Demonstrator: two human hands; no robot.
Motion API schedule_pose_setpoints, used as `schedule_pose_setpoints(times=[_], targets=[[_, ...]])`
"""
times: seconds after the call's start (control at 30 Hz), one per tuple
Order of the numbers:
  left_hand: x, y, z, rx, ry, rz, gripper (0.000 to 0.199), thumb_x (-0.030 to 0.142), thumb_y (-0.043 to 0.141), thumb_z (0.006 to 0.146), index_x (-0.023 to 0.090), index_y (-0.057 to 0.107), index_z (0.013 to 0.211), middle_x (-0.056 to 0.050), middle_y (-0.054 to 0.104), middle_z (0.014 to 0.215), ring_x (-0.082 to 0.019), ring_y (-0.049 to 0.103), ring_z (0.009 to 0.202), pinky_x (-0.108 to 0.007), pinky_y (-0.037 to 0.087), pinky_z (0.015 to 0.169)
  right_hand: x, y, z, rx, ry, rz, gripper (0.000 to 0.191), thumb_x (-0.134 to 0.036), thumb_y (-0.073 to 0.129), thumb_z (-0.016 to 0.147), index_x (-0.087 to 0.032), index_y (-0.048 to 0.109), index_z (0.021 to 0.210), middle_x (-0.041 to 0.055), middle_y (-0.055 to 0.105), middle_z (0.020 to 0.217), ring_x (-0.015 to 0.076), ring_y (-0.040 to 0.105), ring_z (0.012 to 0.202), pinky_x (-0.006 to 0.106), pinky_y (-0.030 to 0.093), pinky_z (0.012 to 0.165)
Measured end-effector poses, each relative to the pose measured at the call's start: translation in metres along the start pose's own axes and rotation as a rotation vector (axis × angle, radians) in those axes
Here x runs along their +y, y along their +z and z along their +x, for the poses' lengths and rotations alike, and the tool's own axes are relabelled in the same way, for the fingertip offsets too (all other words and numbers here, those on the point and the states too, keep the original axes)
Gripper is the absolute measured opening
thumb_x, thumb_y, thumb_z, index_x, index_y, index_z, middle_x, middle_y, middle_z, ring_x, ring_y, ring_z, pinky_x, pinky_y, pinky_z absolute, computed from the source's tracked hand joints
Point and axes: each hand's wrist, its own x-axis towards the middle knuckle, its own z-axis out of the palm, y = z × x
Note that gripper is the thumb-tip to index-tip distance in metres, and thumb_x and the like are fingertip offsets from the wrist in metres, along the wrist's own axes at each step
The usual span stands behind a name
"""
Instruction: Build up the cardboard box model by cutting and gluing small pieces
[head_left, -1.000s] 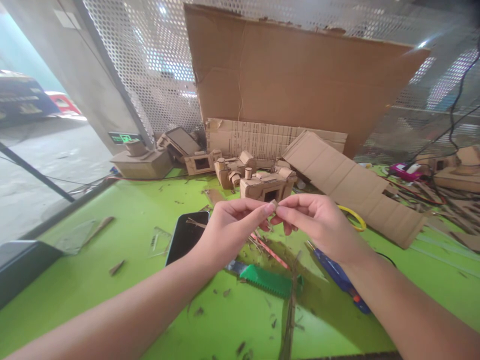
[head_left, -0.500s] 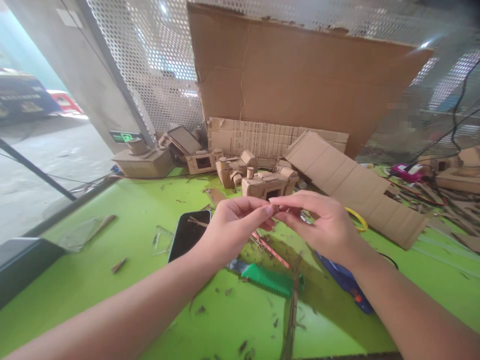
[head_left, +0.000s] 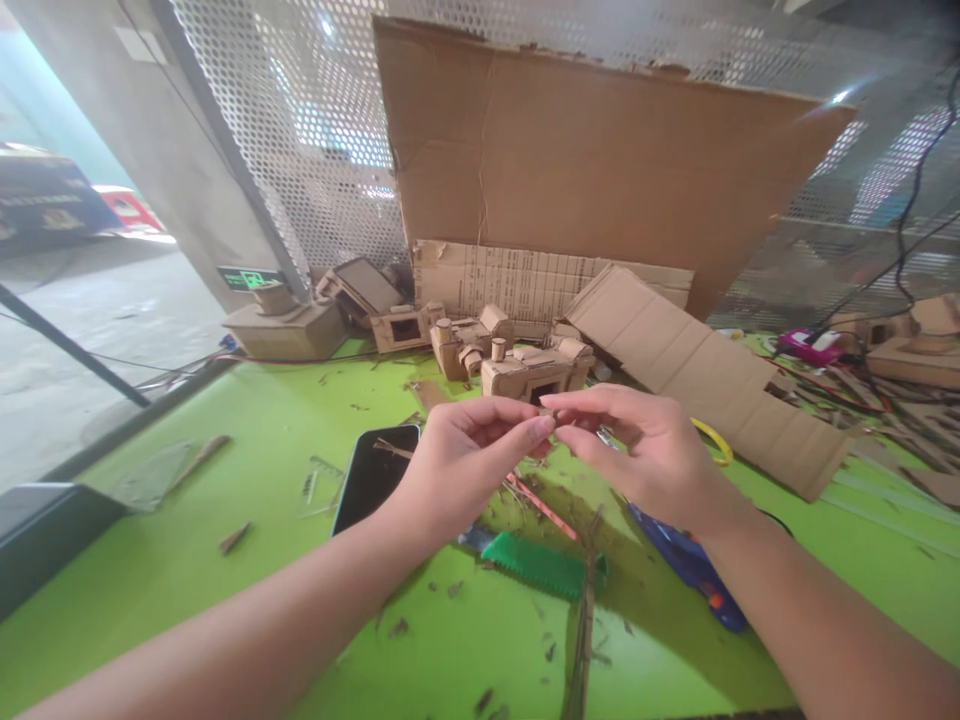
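At the centre, my left hand pinches a small brown cardboard piece between thumb and fingers. The fingertips of my right hand meet it from the other side, with thumb and forefinger closed about it. Most of the piece is hidden, so its exact shape cannot be told. Just behind the hands stands a cardboard camera model, with another camera model at its left. Below the hands lie a green-handled cutter and a pink-red striped stick. A blue glue gun rests under my right forearm.
A dark phone lies left of my left hand, near a clear set square. Cardboard scraps litter the green table. A bent cardboard sheet leans at right, with a yellow tape ring by it. A large cardboard panel stands behind.
The fingers have shifted slightly around the small cardboard piece, and less of it shows now. The right thumb sits a little further from the left thumb. The camera view has tilted a little.
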Motion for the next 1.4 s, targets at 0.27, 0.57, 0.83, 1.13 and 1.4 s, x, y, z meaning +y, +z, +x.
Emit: schedule_pose_setpoints(times=[0.27,0.57,0.83,1.13,1.4], targets=[[0.004,0.003,0.001,0.029,0.053,0.010,0.015,0.017,0.088,0.078,0.014,0.081,0.090,-0.003,0.080,0.080,-0.014,0.072,0.076,-0.021,0.057,0.073,0.002,0.004,0.000,0.047,0.114,0.097,0.018,-0.030,0.079,0.092,-0.032,0.082,0.109,-0.0001,0.081,0.095,0.0143,0.074,0.082,0.023,0.062,0.074],[0.002,-0.001,0.001,-0.058,0.093,0.034,0.011,0.027,0.082,0.087,0.017,0.082,0.092,-0.001,0.077,0.079,-0.012,0.068,0.076,-0.019,0.053,0.072,-0.002,0.009,0.001,0.011,0.130,0.176,0.014,-0.029,0.076,0.094,-0.028,0.079,0.108,-0.0004,0.079,0.093,0.0135,0.073,0.082,0.022,0.060,0.075],[0.007,0.002,-0.001,0.010,0.096,-0.002,0.013,0.028,0.086,0.083,0.017,0.081,0.082,-0.003,0.078,0.078,-0.013,0.068,0.073,-0.022,0.055,0.070,-0.005,0.009,-0.004,-0.015,0.065,0.012,0.009,-0.032,0.070,0.099,-0.024,0.067,0.095,-0.0019,0.068,0.083,0.0134,0.064,0.077,0.024,0.052,0.069],[0.003,0.007,-0.004,-0.012,0.039,-0.126,0.017,0.033,0.081,0.088,0.017,0.079,0.084,-0.002,0.073,0.074,-0.013,0.066,0.071,-0.024,0.054,0.070,-0.013,0.008,-0.006,-0.047,0.102,0.015,0.018,-0.035,0.062,0.103,-0.021,0.070,0.093,0.0010,0.070,0.082,0.0154,0.063,0.072,0.027,0.050,0.064],[0.001,0.004,-0.005,-0.054,0.007,-0.163,0.018,0.032,0.079,0.090,0.017,0.074,0.082,-0.001,0.069,0.077,-0.011,0.059,0.071,-0.022,0.048,0.067,-0.015,0.011,-0.008,-0.071,0.108,-0.079,0.023,-0.037,0.062,0.102,-0.022,0.065,0.084,-0.0004,0.066,0.072,0.0151,0.059,0.067,0.027,0.047,0.062]])
